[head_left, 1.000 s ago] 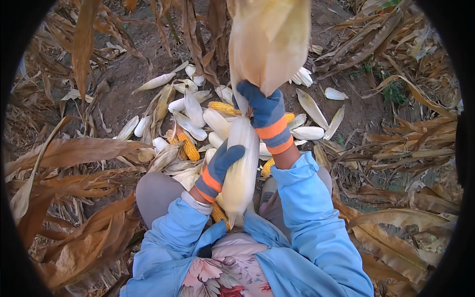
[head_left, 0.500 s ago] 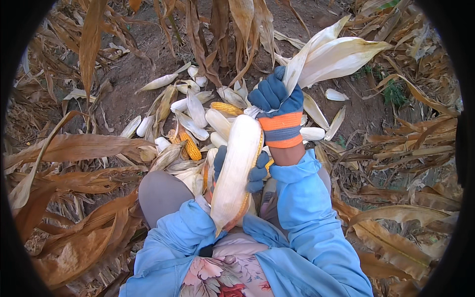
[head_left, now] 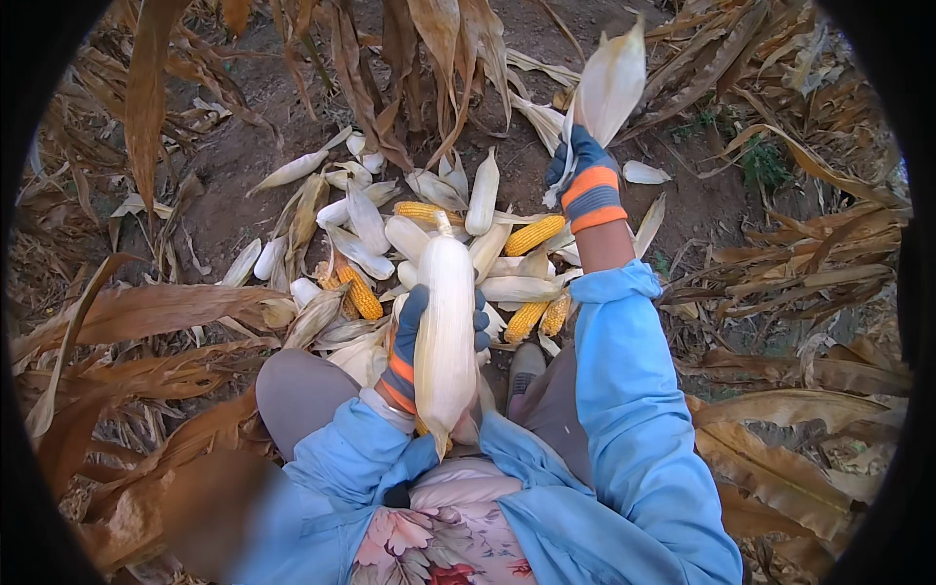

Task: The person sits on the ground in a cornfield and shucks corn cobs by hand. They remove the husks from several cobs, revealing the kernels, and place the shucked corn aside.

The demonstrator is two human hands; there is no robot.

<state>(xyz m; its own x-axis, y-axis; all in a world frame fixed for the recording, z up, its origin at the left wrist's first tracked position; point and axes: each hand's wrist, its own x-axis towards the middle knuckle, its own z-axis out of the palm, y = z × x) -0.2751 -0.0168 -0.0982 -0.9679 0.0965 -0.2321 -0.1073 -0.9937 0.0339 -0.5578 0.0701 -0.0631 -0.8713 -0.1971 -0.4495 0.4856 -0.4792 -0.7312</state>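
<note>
Corn ear, pale husk covering its upward side, lies in the left hand, seen from above between the knees, its stub pointing away from the body. The left glove's fingers wrap the ear from beneath, tips curling up along its right edge. The right hand, well apart and farther out, has its fingers closed on a loose husk piece. To an onlooker, the likeliest mishap is a slip: smooth husk against a glove, gripped only around its middle, could let the ear spin or slide if tugged at one end. Trouble could also come underfoot. Bare yellow cobs lie among pale husks, and another husk dropped there might bury one from sight. Two cobs rest just ahead of a shoe; a shifting foot could press them into the dirt. Dry leaves hanging left of the held husk might snag it on a careless sweep that way.
</note>
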